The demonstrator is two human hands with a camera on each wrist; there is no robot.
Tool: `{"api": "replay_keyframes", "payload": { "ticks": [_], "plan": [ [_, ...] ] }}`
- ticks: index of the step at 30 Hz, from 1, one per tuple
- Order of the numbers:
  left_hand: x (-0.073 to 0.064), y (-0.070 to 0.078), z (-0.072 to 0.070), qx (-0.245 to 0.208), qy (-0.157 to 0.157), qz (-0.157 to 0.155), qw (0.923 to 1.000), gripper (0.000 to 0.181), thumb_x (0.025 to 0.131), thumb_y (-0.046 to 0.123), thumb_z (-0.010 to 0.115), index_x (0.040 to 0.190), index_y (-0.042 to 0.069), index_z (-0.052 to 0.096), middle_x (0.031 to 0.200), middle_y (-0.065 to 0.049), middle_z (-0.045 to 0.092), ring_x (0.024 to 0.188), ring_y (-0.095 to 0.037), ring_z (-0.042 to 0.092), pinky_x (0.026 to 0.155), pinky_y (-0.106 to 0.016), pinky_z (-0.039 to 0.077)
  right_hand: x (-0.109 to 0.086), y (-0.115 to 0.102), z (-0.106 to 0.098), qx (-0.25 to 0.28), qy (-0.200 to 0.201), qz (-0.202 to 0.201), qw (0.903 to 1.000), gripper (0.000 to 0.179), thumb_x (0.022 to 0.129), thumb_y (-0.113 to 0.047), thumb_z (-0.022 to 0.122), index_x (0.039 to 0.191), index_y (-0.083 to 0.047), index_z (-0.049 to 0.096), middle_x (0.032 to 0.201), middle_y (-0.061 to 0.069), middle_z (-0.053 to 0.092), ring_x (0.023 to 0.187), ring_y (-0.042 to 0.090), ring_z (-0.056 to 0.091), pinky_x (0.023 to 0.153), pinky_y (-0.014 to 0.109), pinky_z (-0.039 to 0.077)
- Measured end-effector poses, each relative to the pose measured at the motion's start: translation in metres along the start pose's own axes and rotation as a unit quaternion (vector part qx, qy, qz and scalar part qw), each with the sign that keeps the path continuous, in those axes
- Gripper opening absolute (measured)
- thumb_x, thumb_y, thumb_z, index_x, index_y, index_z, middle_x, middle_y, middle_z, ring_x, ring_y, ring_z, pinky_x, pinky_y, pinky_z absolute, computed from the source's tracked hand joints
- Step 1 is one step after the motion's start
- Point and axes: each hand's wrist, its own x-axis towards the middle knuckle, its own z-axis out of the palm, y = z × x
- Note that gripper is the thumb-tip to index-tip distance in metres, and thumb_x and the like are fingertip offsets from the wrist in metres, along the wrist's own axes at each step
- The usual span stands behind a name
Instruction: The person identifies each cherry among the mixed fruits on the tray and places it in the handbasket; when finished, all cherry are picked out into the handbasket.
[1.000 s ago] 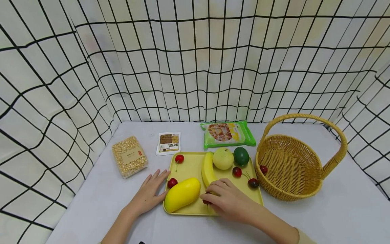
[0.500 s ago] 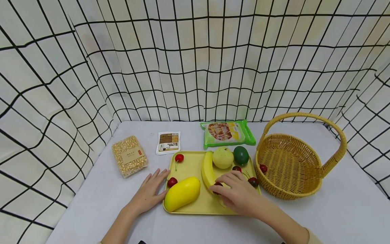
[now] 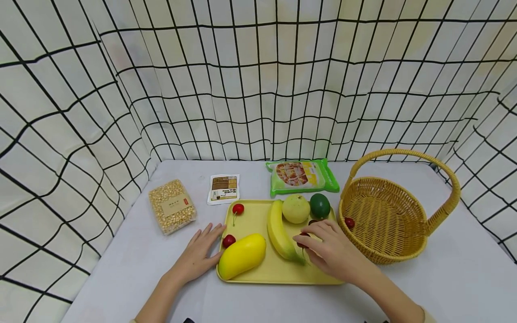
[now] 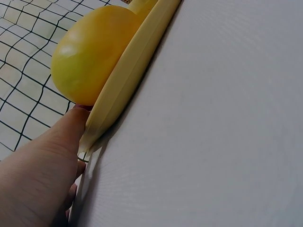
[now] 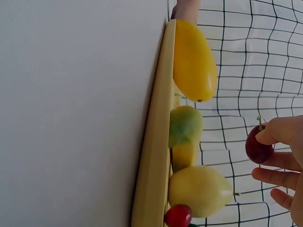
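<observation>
In the right wrist view my right hand (image 3: 332, 251) pinches a dark red cherry (image 5: 258, 145) with a thin stem between thumb and fingers. The head view has it over the right part of a yellow tray (image 3: 252, 220), beside a banana (image 3: 279, 233). Fingers extended, my left hand (image 3: 199, 253) lies by the tray's left edge, its thumb near a mango (image 3: 242, 256). Two red cherries, one upper (image 3: 238, 209) and one lower (image 3: 229, 241), lie on the tray's left side. A pale round fruit (image 3: 296, 209) and a dark green fruit (image 3: 320, 206) sit at its back.
A wicker basket (image 3: 383, 260) with a tall handle stands right of the tray; a cherry (image 3: 349, 223) lies inside. Behind the tray are a green packet (image 3: 304, 176) and a small sachet (image 3: 224, 189). A bag of kernels (image 3: 172, 207) lies left.
My right hand has lifted the cherry from beside the mango and carried it rightward past the banana, whose lower end now shows. My left hand has stayed in place.
</observation>
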Motion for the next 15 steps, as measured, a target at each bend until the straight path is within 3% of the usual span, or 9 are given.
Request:
{"api": "replay_keyframes", "payload": {
  "ticks": [4, 8, 11, 15],
  "plan": [
    [0.0, -0.001, 0.0, 0.002, 0.006, 0.004, 1.0, 0.063, 0.087, 0.036, 0.06, 0.142, 0.018, 0.036, 0.146, -0.004, 0.033, 0.137, -0.028, 0.019, 0.11, -0.049, 0.007, -0.005, 0.007, -0.004, -0.002, -0.001, 0.019, 0.9998, 0.028, 0.096, -0.026, 0.041, 0.106, -0.016, 0.065, 0.102, -0.001, 0.059, 0.096, 0.018, 0.054, 0.084, 0.04, 0.04],
    [0.001, -0.002, 0.001, 0.003, 0.011, 0.006, 0.9999, 0.063, 0.086, 0.036, 0.061, 0.141, 0.018, 0.037, 0.145, -0.005, 0.034, 0.136, -0.029, 0.02, 0.11, -0.05, 0.008, -0.011, 0.014, -0.007, 0.002, 0.001, 0.033, 0.9995, 0.021, 0.088, -0.018, 0.056, 0.107, -0.016, 0.065, 0.104, 0.001, 0.06, 0.095, 0.018, 0.055, 0.083, 0.039, 0.039],
    [0.001, -0.001, 0.001, 0.001, 0.004, 0.0, 1.0, 0.063, 0.086, 0.036, 0.061, 0.142, 0.018, 0.036, 0.145, -0.004, 0.033, 0.137, -0.028, 0.019, 0.11, -0.049, 0.007, -0.016, 0.02, -0.011, 0.003, 0.01, 0.043, 0.999, 0.028, 0.08, -0.012, 0.064, 0.108, -0.016, 0.065, 0.104, 0.002, 0.06, 0.093, 0.019, 0.056, 0.084, 0.04, 0.039],
    [0.001, 0.0, 0.0, -0.002, -0.003, -0.008, 1.0, 0.063, 0.087, 0.037, 0.06, 0.142, 0.019, 0.035, 0.146, -0.003, 0.032, 0.137, -0.027, 0.017, 0.11, -0.049, 0.006, -0.021, 0.028, -0.017, -0.003, 0.022, 0.059, 0.998, 0.025, 0.086, -0.019, 0.055, 0.109, -0.014, 0.065, 0.103, 0.004, 0.06, 0.092, 0.021, 0.056, 0.085, 0.04, 0.037]
  ]
}}
